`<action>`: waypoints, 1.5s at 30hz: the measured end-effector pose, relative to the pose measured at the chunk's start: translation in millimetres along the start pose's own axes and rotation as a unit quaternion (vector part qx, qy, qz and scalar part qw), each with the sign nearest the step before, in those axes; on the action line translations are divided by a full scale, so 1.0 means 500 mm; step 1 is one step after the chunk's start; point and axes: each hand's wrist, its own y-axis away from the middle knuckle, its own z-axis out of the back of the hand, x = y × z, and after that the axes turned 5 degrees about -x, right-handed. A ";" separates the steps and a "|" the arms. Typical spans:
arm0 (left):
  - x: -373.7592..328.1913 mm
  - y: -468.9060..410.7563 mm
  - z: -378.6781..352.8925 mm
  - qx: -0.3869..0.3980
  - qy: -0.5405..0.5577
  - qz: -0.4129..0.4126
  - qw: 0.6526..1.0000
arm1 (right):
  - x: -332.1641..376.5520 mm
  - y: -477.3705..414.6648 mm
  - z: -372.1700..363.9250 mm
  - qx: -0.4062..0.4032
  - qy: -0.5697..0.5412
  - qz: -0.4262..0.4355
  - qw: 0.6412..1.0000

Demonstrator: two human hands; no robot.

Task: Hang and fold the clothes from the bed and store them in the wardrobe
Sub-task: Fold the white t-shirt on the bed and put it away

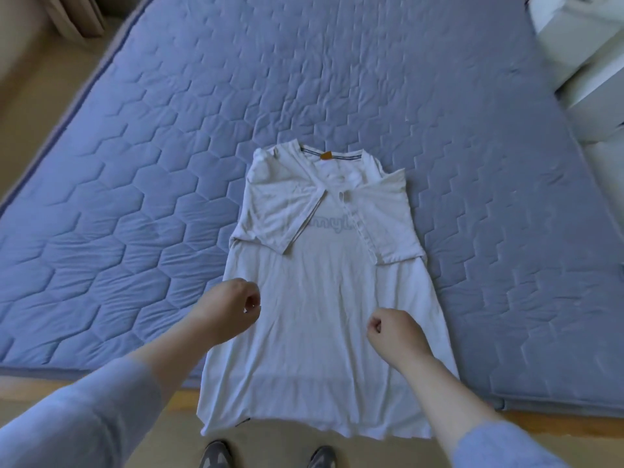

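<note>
White tee lies flat on the bed, sleeves tucked in, hem off the edge. Left hand and right hand sit over its middle, fingers curled tight, can't tell if they're pinching fabric

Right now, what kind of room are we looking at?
Most likely a bedroom: a white T-shirt lies spread on a blue quilted mattress, with white furniture beside it and a curtain in the far corner.

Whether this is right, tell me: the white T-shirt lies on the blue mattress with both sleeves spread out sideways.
Not quite. The head view shows the white T-shirt on the blue mattress with both sleeves folded inward over the chest.
</note>
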 end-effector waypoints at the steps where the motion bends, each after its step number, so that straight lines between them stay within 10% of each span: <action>1: -0.003 -0.024 0.018 -0.007 -0.001 -0.003 1.000 | 0.005 -0.019 0.018 -0.007 -0.005 -0.002 1.000; 27: -0.002 -0.672 0.062 -0.048 -0.087 0.064 0.993 | -0.023 -0.691 0.189 -0.045 0.019 0.009 0.999; 45: 0.096 -0.807 0.011 0.004 -0.091 0.107 0.990 | -0.076 -0.883 0.174 -0.013 0.252 -0.004 0.968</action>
